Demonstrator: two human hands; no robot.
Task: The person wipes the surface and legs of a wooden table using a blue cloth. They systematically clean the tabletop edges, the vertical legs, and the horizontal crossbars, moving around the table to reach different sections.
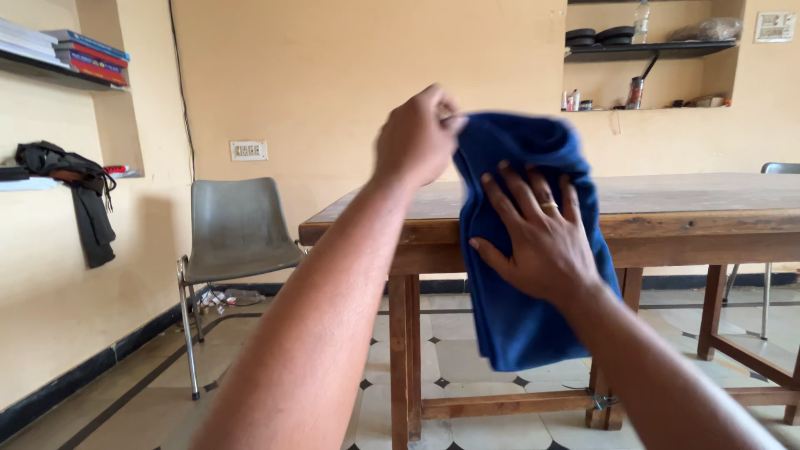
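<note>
Left hand (415,137), fingers curled, pinches the top edge of a soft blue fleece cloth (521,308) held up in the air in front of a long brown wooden table (667,204). Right hand (537,237), fingers spread and wearing a ring, lies flat against the cloth's front. The cloth hangs down past the table's edge. A grey plastic chair with metal legs (233,229) stands left of the table.
</note>
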